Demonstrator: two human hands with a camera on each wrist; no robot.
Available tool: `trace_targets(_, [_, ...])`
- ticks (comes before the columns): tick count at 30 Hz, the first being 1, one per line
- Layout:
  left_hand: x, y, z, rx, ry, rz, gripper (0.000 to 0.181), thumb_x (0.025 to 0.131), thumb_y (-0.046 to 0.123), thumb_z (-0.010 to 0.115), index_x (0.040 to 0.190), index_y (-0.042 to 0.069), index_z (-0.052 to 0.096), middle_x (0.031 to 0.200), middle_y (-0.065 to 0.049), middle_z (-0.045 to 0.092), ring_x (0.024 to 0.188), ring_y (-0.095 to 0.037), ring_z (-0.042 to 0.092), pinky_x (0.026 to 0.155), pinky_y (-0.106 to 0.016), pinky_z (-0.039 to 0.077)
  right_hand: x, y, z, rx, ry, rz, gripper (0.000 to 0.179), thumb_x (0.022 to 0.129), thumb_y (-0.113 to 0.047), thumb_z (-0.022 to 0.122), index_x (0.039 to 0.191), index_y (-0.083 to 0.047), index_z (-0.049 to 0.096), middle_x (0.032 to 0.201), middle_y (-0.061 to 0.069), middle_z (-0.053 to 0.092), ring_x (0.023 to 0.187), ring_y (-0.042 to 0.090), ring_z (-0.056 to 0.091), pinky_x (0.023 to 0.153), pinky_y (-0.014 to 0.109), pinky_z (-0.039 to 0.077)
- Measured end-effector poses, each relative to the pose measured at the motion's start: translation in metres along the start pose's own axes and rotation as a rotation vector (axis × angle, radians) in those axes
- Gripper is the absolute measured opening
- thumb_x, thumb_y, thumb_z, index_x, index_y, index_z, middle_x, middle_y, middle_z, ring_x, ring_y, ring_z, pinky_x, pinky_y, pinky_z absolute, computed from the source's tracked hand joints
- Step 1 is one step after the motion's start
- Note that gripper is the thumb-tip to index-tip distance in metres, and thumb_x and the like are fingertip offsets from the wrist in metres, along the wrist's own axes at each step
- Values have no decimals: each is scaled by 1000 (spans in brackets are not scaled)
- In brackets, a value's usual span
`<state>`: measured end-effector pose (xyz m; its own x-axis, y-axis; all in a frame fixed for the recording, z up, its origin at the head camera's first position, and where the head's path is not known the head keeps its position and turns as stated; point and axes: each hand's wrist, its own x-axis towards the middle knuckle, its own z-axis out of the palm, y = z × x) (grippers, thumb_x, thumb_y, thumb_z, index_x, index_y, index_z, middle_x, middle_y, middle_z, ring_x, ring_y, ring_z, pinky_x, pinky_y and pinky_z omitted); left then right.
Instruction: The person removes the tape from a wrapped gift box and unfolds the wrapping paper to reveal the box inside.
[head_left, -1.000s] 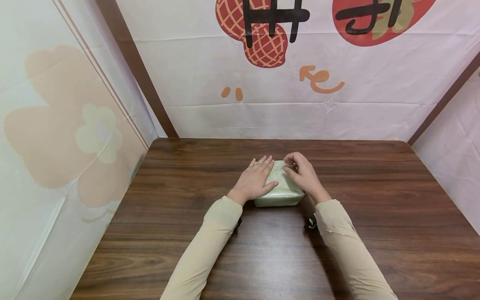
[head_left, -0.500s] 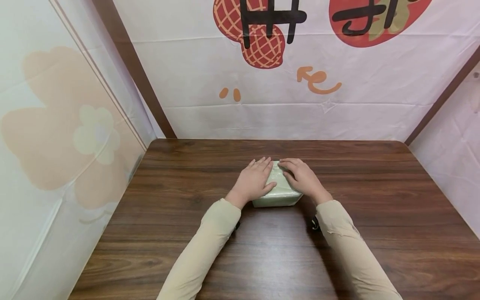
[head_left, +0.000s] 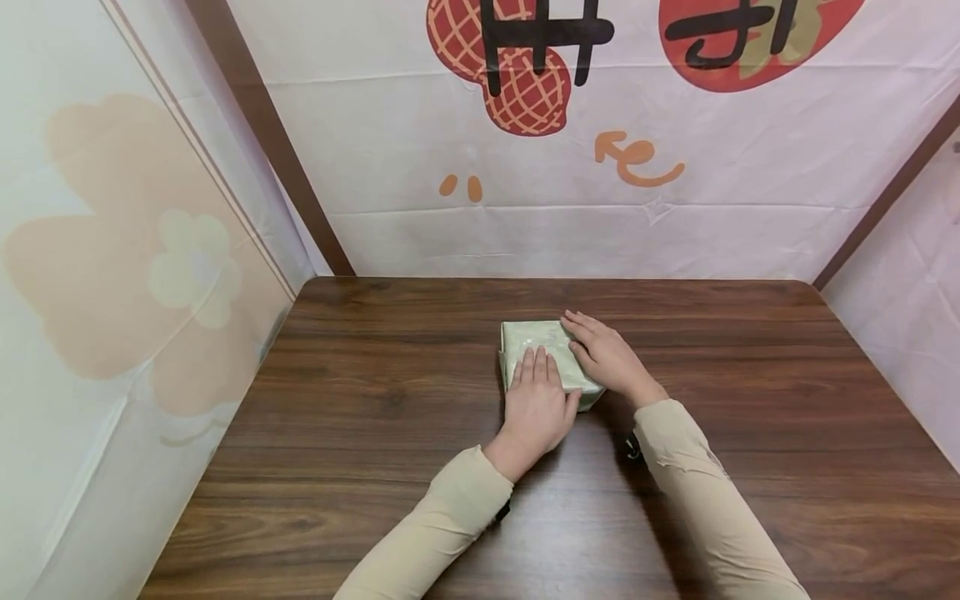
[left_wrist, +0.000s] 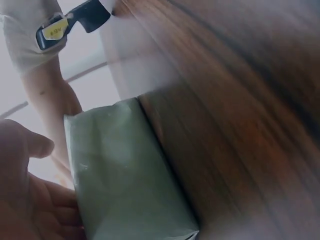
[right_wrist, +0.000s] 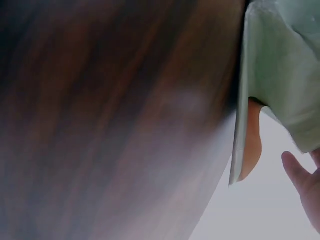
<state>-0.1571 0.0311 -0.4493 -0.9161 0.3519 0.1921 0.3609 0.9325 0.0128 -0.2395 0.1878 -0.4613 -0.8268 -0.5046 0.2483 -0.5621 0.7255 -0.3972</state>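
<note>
Left hand: We see the left hand [head_left: 536,408] palm down over the near part of the packet's top, its fingers straight, close together and pointing away from the body; the thumb stands out to the right by the near edge. It lies against the packet without gripping it.
Right hand: The right hand [head_left: 606,354] rests along the packet's right edge, fingers extended, only slightly bent, towards the far right corner, thumb on the top. We see nothing clasped in it.
Sleeves: Both beige sleeves [head_left: 697,492] slant in from the near side.
Green packet: We find the pale green packet [head_left: 525,333], box-shaped and shiny, on the brown wood-grain counter [head_left: 360,400], beneath the two hands.
Packet's flap: In the right wrist view a thin green flap [right_wrist: 240,135] sticks out, with an orange-brown shape [right_wrist: 252,137] beside it that we cannot identify.
Since half a second ago: The left hand has come from the packet's left edge to its near part, so we now see the far left corner. The right hand has stayed almost where it was, and the packet too.
Yellow label: On the black wrist device [left_wrist: 90,17] we spot a yellow label [left_wrist: 55,30], its marks too small to read.
Backdrop: On the pale backdrop [head_left: 405,125], thick black strokes cross red prints [head_left: 525,112]; the frame cuts them off, so we cannot read them.
</note>
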Motion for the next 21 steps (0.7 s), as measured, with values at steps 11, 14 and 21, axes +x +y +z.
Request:
trace_targets(11, [6, -12, 5, 59, 45, 22, 53, 98, 34, 42, 131, -5, 52, 138, -18, 47, 132, -30, 39, 107, -43, 32, -8, -11, 1, -155, 127, 114, 41, 95, -25, 55, 125, 3, 57, 120, 21, 57, 112, 36, 50, 93, 53, 40])
trace_targets(14, [8, -16, 4, 12, 53, -3, 52, 95, 31, 45, 130, -6, 52, 138, -19, 47, 132, -31, 39, 107, -44, 32, -12, -19, 1, -187, 172, 133, 41, 92, -27, 59, 118, 4, 60, 110, 21, 60, 102, 37, 54, 85, 52, 43])
trace_targets(21, [14, -28, 6, -68, 52, -99, 61, 93, 33, 45, 135, -13, 43, 142, -26, 39, 135, -36, 33, 109, -45, 28, -22, -33, 3, -245, 214, 182, 41, 91, -28, 61, 121, 0, 60, 95, 21, 58, 82, 37, 53, 71, 49, 45])
